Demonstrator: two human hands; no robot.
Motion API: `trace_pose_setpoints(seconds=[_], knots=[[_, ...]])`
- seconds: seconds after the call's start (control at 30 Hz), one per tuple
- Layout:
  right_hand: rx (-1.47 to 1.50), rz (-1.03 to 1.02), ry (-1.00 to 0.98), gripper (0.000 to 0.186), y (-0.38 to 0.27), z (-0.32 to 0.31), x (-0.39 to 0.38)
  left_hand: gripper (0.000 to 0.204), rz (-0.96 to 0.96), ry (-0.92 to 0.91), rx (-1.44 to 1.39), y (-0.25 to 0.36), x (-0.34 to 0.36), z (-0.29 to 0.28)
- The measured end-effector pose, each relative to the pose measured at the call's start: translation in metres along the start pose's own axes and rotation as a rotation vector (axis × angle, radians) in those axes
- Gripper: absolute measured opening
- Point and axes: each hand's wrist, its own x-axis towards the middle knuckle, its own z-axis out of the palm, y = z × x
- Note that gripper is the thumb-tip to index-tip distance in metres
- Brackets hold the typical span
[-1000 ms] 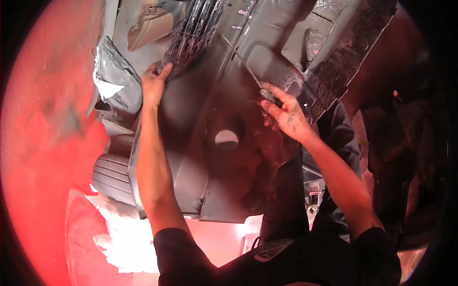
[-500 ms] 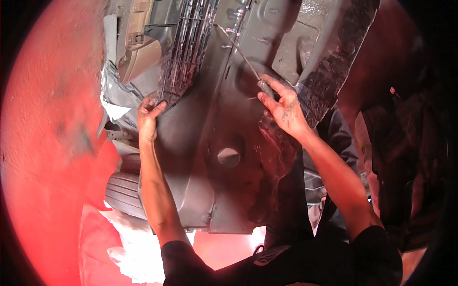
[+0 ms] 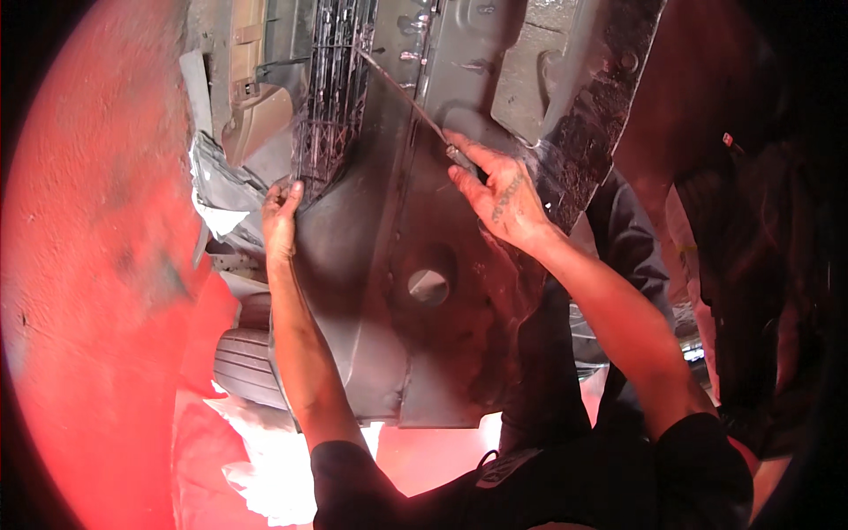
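Observation:
My left hand (image 3: 281,216) grips the lower end of a black ribbed grille strip (image 3: 331,106) with thumb and fingers. My right hand (image 3: 499,190) is closed around the handle of a long thin metal tool (image 3: 415,110), like a screwdriver, whose tip reaches up-left to the ribs' right side. Both hands are over a large dark grey molded panel (image 3: 358,327) with a round hole in its lower middle. The tool's tip is too small to see exactly what it touches.
Beige molded parts (image 3: 261,119) and crumpled silver pieces (image 3: 212,185) lie upper left. A tyre (image 3: 243,362) sits lower left, over a red surface (image 3: 106,336) with white plastic sheeting (image 3: 265,468). My dark-clothed legs (image 3: 539,371) show beneath the panel. Dark fabric (image 3: 733,291) lies at right.
My right hand has moved up and left with the tool, its tip shifting left. My left hand sits lower than a second ago, still on the strip, which looks more upright in view.

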Motion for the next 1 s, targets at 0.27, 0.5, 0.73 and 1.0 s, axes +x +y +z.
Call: trace_pose_setpoints(seconds=[0.27,0.5,0.73,1.0], knots=[[-0.1,-0.137,0.023,0.044,0.02,-0.006,0.007,0.059,0.005,0.038,0.127,0.014,0.006,0.009],[-0.164,-0.177,0.057,0.043,0.015,-0.01,0.004,0.061,-0.044,0.096,0.142,0.004,0.011,0.006],[-0.051,-0.108,0.044,0.043,0.02,-0.006,0.008,0.07,-0.085,0.113,0.144,0.009,0.011,0.011],[0.238,0.145,-0.079,0.046,0.018,-0.004,0.011,0.057,-0.024,-0.013,0.468,0.034,0.004,0.013]])
